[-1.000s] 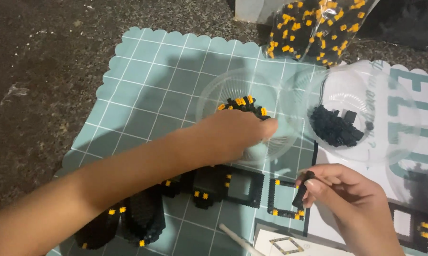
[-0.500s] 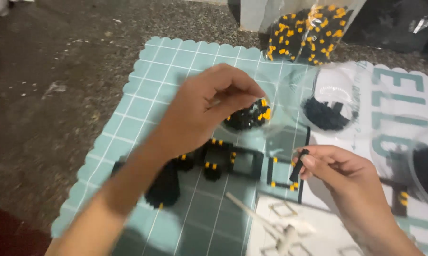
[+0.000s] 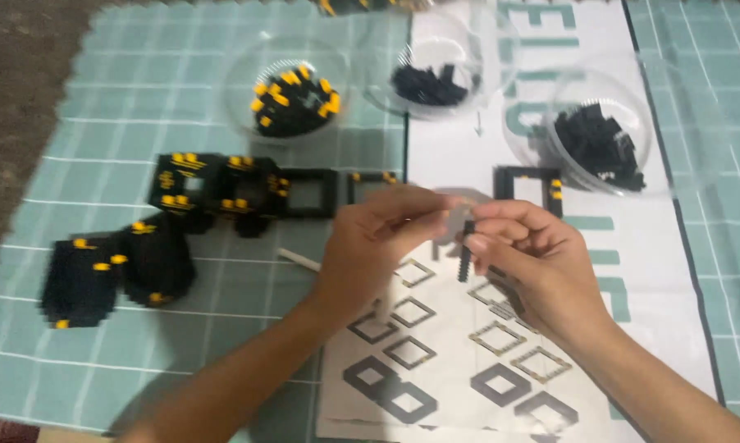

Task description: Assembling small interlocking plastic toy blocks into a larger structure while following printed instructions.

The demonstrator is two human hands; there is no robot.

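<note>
The right hand point(image 3: 534, 258) has its grip clamped on a thin black brick strip point(image 3: 467, 250), held upright above the instruction sheet point(image 3: 436, 361). The left hand point(image 3: 378, 246) meets it — fingertips pinched together at the strip's top, though blur hides whether they hold anything.

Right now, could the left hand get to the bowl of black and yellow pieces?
Probably yes. The left hand is up by the right hand, and only flat mat lies between it and the bowl; the black builds sit off to the left.
</note>
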